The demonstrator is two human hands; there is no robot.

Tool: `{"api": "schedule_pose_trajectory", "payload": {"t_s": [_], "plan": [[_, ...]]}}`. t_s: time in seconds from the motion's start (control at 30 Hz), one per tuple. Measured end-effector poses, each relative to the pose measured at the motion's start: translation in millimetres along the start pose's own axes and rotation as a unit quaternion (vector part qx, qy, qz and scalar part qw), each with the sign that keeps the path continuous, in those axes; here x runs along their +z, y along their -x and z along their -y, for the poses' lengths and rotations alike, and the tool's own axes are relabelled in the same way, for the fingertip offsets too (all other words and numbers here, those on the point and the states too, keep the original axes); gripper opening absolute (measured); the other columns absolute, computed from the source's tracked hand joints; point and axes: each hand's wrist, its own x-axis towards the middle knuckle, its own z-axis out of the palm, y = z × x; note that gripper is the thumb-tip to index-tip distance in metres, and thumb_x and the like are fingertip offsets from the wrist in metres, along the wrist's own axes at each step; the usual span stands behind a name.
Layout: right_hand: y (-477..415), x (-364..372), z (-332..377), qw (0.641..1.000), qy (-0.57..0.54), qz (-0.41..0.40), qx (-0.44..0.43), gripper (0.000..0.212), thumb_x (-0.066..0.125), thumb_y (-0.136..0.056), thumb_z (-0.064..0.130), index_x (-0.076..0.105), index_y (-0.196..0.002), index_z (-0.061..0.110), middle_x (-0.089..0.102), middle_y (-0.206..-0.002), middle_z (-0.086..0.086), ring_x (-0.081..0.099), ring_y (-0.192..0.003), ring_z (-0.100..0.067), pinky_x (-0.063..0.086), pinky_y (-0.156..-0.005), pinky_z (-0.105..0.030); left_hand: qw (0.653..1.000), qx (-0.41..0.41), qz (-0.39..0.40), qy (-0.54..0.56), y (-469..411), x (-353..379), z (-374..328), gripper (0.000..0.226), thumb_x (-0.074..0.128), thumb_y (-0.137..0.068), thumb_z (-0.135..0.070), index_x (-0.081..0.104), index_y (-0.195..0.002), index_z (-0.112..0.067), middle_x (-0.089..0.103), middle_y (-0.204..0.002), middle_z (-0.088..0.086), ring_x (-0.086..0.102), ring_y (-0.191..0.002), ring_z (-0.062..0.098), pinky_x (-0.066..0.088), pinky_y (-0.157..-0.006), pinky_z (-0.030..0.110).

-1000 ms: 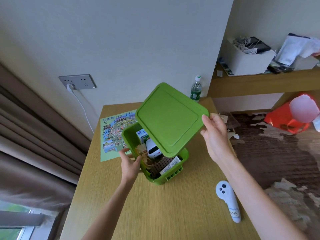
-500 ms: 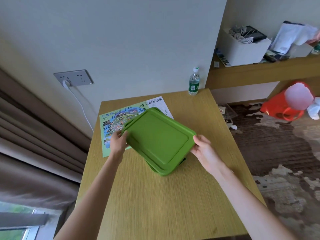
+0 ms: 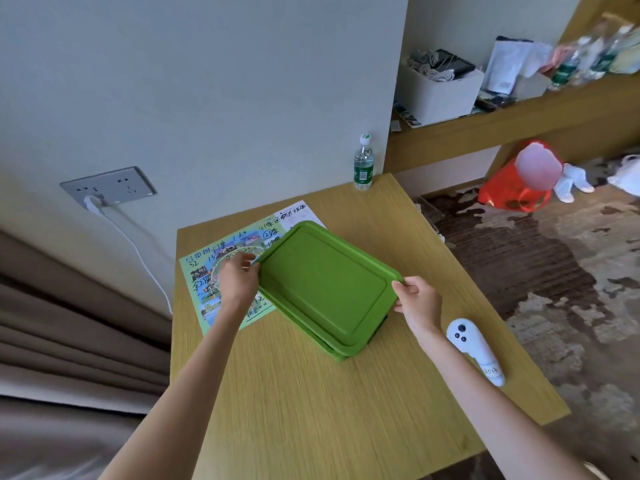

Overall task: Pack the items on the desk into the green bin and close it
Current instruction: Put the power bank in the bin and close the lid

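Right hand (image 3: 417,299) and left hand (image 3: 239,278) pinch opposite rims of the lid (image 3: 325,285) lying on the green bin (image 3: 332,351) on the desk (image 3: 311,410), with a hand-labelled white controller (image 3: 474,351) nearer right and a scribbled-on map sheet (image 3: 204,292) far left, writing unreadable.

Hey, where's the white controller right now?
In the head view, the white controller lies on the desk near its right edge, beside the right hand and right of the green lid.
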Motion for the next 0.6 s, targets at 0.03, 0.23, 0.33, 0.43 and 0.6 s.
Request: {"api": "schedule_pose_trajectory", "payload": {"t_s": [0.03,0.23,0.33,0.43,0.6], "plan": [[4,3,-2,1.000,0.010,-0.001,-0.004,0.017,0.064,-0.091,0.013,0.065,-0.102,0.000,0.064,-0.078,-0.001,0.067,-0.069,-0.022,0.060,-0.060,-0.037,1.000,0.015,0.012,-0.022,-3,0,0,0.027,0.058,-0.094,-0.012,0.062,-0.119,-0.002,0.064,-0.116,0.015,0.061,-0.101,0.026,0.052,-0.089,0.037],[20,11,-6,0.997,0.066,-0.015,-0.039,0.035,0.061,-0.094,0.024,0.061,-0.123,0.003,0.070,-0.093,-0.010,0.069,-0.081,-0.026,0.059,-0.071,-0.046,0.995,0.054,0.037,-0.075,-9,-2,12,0.029,0.053,-0.096,-0.012,0.062,-0.123,-0.007,0.064,-0.122,0.010,0.054,-0.116,0.030,0.046,-0.099,0.048],[22,11,-5,0.994,0.103,-0.008,-0.042,0.043,0.057,-0.095,0.030,0.056,-0.131,0.006,0.070,-0.103,-0.011,0.069,-0.087,-0.026,0.058,-0.073,-0.046,0.996,0.068,0.028,-0.057,-8,-5,14,0.027,0.053,-0.095,-0.007,0.064,-0.119,-0.005,0.067,-0.117,0.011,0.058,-0.111,0.028,0.048,-0.097,0.042],[22,11,0,0.987,0.154,0.005,-0.048,0.045,0.055,-0.096,0.033,0.052,-0.136,0.012,0.069,-0.107,-0.007,0.067,-0.092,-0.024,0.056,-0.076,-0.044,0.998,0.052,0.032,-0.019,-10,-6,14,0.027,0.054,-0.093,-0.003,0.066,-0.117,-0.003,0.069,-0.114,0.012,0.063,-0.106,0.027,0.047,-0.090,0.036],[23,18,3,0.974,0.203,0.008,-0.095,0.045,0.049,-0.100,0.023,0.041,-0.145,0.021,0.052,-0.142,0.000,0.055,-0.123,-0.019,0.052,-0.091,-0.038,0.997,0.027,0.070,0.033,-16,-4,20,0.028,0.054,-0.093,-0.001,0.064,-0.120,-0.003,0.068,-0.117,0.013,0.062,-0.110,0.028,0.047,-0.095,0.038]]}}
